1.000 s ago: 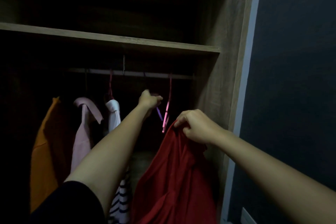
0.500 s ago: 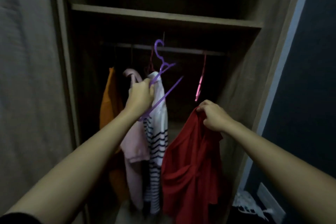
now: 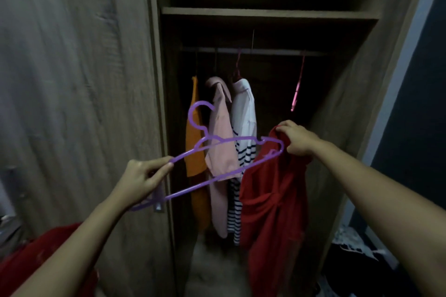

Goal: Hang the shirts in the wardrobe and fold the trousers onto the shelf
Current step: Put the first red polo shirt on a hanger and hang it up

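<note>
My left hand grips the left end of a purple plastic hanger, held out flat in front of the open wardrobe. The hanger's right end touches the top of a red shirt, which my right hand holds up by its collar edge. The red shirt hangs down loosely below my right hand. On the rail hang an orange garment, a pink shirt and a white shirt with dark stripes.
An empty pink hanger hangs at the rail's right end. A wooden shelf runs above the rail. The wardrobe door stands at the left. Red cloth lies at the lower left, dark clothes on the floor at right.
My left hand has taken the purple hanger off the rail and brought it down and out towards the red shirt. I have stepped back from the wardrobe. My right hand still holds the shirt.
</note>
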Available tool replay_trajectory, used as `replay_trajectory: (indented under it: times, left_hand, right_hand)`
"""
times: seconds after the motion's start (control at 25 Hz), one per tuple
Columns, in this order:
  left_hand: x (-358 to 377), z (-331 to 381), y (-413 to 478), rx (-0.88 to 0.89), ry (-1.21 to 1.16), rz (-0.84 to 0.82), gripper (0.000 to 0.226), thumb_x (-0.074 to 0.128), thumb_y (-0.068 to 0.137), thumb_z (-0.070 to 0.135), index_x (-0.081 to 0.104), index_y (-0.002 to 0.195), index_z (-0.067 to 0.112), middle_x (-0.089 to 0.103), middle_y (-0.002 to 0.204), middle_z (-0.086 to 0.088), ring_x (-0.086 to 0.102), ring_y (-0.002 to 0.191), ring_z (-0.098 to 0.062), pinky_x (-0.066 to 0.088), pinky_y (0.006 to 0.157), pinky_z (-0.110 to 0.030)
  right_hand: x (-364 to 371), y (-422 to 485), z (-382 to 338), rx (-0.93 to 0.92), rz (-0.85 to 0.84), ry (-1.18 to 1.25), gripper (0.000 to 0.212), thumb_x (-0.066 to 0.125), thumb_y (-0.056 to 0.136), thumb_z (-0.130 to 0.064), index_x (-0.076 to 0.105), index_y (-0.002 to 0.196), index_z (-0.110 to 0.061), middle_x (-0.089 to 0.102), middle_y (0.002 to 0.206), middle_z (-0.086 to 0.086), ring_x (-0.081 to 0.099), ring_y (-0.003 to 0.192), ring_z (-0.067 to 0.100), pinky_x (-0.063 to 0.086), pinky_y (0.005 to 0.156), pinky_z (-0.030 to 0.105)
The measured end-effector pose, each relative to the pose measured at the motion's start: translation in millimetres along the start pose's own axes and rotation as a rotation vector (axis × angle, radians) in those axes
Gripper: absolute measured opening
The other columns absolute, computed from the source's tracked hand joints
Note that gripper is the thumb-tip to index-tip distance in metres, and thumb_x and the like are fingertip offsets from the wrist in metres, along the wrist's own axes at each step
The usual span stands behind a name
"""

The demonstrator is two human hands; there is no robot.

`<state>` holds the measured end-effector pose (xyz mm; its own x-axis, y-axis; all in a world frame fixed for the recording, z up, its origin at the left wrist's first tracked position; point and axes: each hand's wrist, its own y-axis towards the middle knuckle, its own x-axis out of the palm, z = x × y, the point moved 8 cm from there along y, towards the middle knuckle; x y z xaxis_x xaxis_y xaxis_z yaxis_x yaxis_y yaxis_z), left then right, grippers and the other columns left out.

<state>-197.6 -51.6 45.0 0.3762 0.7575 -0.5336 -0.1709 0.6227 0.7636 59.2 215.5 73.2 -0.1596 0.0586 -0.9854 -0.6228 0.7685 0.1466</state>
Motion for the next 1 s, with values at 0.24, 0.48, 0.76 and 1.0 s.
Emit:
replay_trajectory:
  times: [0.24, 0.48, 0.76, 1.0]
  left_hand:
    - [52.7, 41.5, -7.6, 0.217, 0.090, 0.041, 0.048, 0.043, 0.091, 0.047, 0.073, 0.101, 0.010, 0.075, 0.082, -0.009, 0.071, 0.067, -0.019, 0.052, 0.055, -0.028]
    - [41.5, 52.9, -4.6, 0.132, -0.002, 0.281, 0.035, 0.048, 0.091, 0.035, 0.071, 0.099, 0.010, 0.074, 0.080, -0.006, 0.067, 0.063, -0.014, 0.045, 0.059, -0.020]
    - [94.2, 94.7, -47.7, 0.348, 0.370, 0.218, 0.027, 0.042, 0.089, 0.052, 0.060, 0.104, 0.038, 0.042, 0.121, -0.005, 0.043, 0.104, -0.025, 0.030, 0.080, -0.038]
    - [166.9, 31.2, -32.2, -0.188, 0.344, -0.461, 0.083, 0.008, 0.066, 0.079, 0.066, 0.105, 0.034, 0.044, 0.133, 0.002, 0.041, 0.122, -0.023, 0.035, 0.095, -0.049]
  right_hand:
    - [-16.7, -33.2, -106.2, -0.292, 0.060, -0.087, 0.071, 0.057, 0.071, -0.005, 0.041, 0.137, -0.024, 0.032, 0.145, -0.011, 0.041, 0.117, 0.023, 0.044, 0.090, 0.036]
    - [-53.6, -61.6, -126.2, -0.504, 0.471, -0.253, 0.044, 0.027, 0.091, -0.055, 0.056, 0.105, -0.025, 0.069, 0.097, -0.004, 0.062, 0.084, 0.022, 0.030, 0.072, 0.034]
    - [-101.5, -65.1, -107.0, -0.425, 0.676, -0.066, 0.042, 0.021, 0.090, -0.058, 0.047, 0.094, -0.026, 0.068, 0.087, 0.007, 0.064, 0.083, 0.035, 0.032, 0.057, 0.030]
    - [-114.5, -74.8, -64.3, -0.392, 0.714, 0.029, 0.039, 0.022, 0.089, -0.056, 0.046, 0.089, -0.025, 0.060, 0.071, 0.003, 0.063, 0.075, 0.035, 0.043, 0.057, 0.036]
